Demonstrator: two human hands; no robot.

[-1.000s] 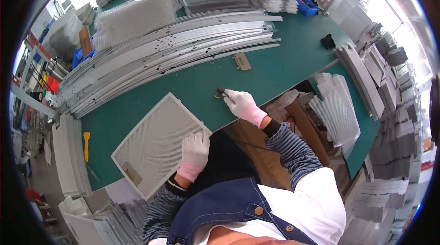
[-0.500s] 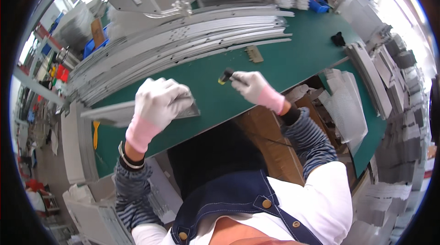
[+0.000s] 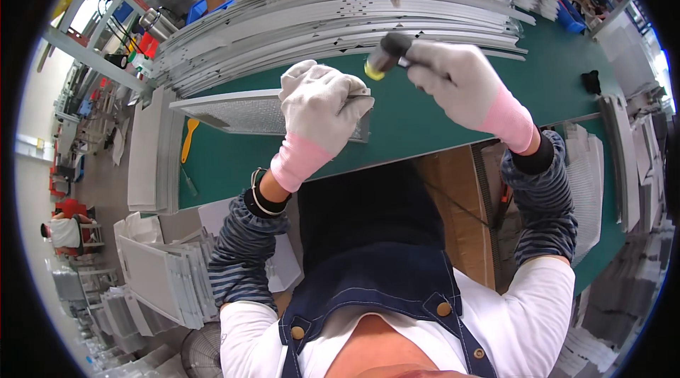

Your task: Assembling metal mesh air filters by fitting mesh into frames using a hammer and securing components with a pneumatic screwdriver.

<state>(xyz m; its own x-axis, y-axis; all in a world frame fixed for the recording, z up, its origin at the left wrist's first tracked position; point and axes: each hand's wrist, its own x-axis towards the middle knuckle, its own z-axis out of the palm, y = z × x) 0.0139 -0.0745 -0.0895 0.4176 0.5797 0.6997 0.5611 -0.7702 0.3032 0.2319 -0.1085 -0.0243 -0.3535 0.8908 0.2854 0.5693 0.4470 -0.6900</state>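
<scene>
My left hand (image 3: 319, 105), in a white glove with a pink cuff, is closed on a thin framed panel (image 3: 248, 112) with a mesh-like face. The panel stands tilted on its edge over the green bench top, its right end showing past my fingers. To the right and raised above the bench, my right hand (image 3: 457, 81), gloved the same way, grips a small mallet (image 3: 388, 52). Its dark head ends in a yellow face pointing down-left toward the panel's right end, apart from it. The mallet is slightly blurred, and my fingers hide most of its handle.
Long metal strips (image 3: 333, 20) lie across the back of the green bench (image 3: 439, 119). A yellow tool (image 3: 189, 139) lies by stacked pale panels (image 3: 154, 155) at left. Mesh sheets (image 3: 586, 180) are at right; a cardboard box (image 3: 457, 197) is below the bench edge.
The whole view has shifted, so the bench sits higher and further right. My right hand and the mallet look larger and nearer. My left hand keeps hold of the panel, whose mesh face shows more.
</scene>
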